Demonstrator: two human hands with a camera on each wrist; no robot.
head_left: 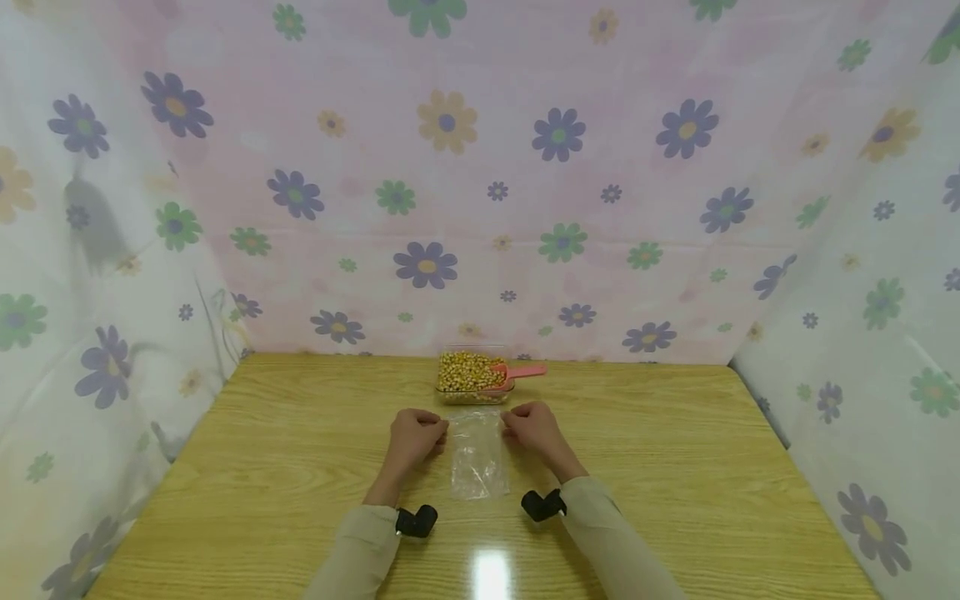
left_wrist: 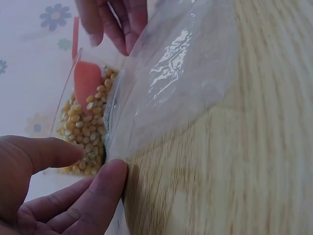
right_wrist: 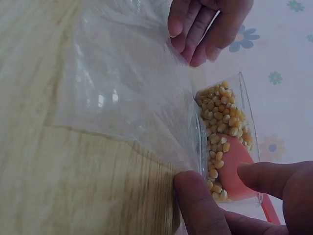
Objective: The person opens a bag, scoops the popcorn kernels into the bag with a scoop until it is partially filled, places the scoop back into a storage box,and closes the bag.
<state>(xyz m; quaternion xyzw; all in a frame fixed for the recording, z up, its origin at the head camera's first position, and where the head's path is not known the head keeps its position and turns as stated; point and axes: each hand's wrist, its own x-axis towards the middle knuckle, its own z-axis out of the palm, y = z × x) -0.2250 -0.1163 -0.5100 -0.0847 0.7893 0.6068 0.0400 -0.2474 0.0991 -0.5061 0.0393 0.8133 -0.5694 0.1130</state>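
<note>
A clear plastic bag point(head_left: 478, 458) lies flat on the wooden table in front of me, its upper edge close to a clear box. My left hand point(head_left: 417, 437) is at the bag's upper left corner, index fingertip point(left_wrist: 115, 169) right at the edge and thumb held apart. At the upper right corner is my right hand point(head_left: 534, 428), its index fingertip point(right_wrist: 190, 180) by the plastic and its thumb likewise spread away. Behind the bag, the clear box point(head_left: 476, 398) holds yellow corn kernels point(head_left: 467, 368). A pink scoop point(head_left: 527, 371) rests in them, handle pointing right.
The wood-grain table point(head_left: 300, 467) reaches back to a flowered cloth point(head_left: 480, 167), which also hangs at both sides. Black wrist cameras point(head_left: 417, 522) sit at both cuffs. A bright light reflection shows near the table's front.
</note>
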